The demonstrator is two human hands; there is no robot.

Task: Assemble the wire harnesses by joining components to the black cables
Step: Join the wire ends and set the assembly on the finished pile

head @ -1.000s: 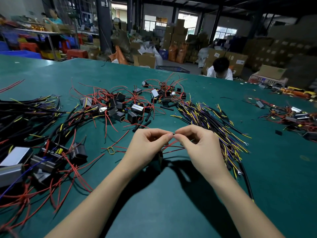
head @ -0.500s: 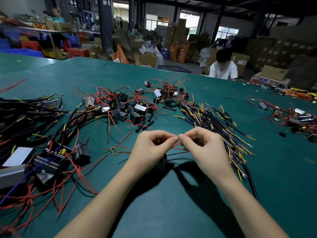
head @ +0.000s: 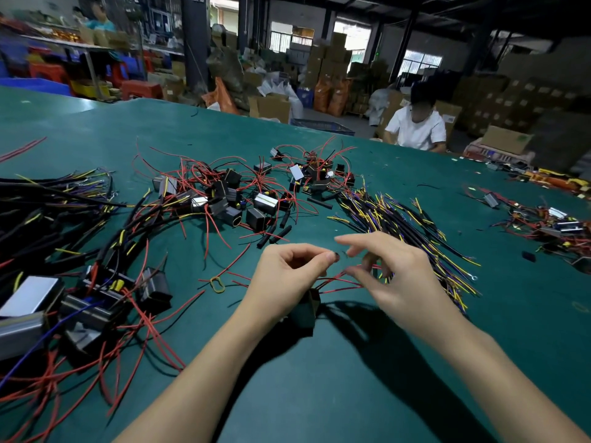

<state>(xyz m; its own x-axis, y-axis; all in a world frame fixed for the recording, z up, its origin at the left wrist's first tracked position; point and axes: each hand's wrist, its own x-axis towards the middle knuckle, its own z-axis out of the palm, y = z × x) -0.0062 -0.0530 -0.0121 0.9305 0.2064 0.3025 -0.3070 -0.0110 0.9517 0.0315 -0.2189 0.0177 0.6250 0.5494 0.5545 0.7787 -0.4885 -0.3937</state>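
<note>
The left hand (head: 287, 276) pinches a small dark wire end (head: 336, 256) between thumb and forefinger, its other fingers curled. Under that hand hangs 1 black box component (head: 306, 310), its red leads (head: 339, 281) fanning toward 3 o'clock. The right hand (head: 396, 276) sits just beside, fingers loosely spread, forefinger stretched toward 9 o'clock; its thumb and lower fingers touch the red leads, though whether they grip them cannot be told. Both hands hover above the green table (head: 351, 394).

At 9 o'clock of the left hand lies 1 yellow rubber band (head: 217, 284). At 1 o'clock of the right hand spreads 1 bundle of black cables (head: 399, 219) with yellow and purple ends. At 11 o'clock is 1 heap of black components with red wires (head: 236, 196), too tangled to count. At far 9 o'clock lies 1 pile of joined harnesses (head: 64, 251). At 3 o'clock sits 1 smaller heap of parts (head: 550, 222). At 12 o'clock, beyond the table, 1 person in a white shirt (head: 415, 129) sits before stacked cardboard boxes (head: 323, 59).
</note>
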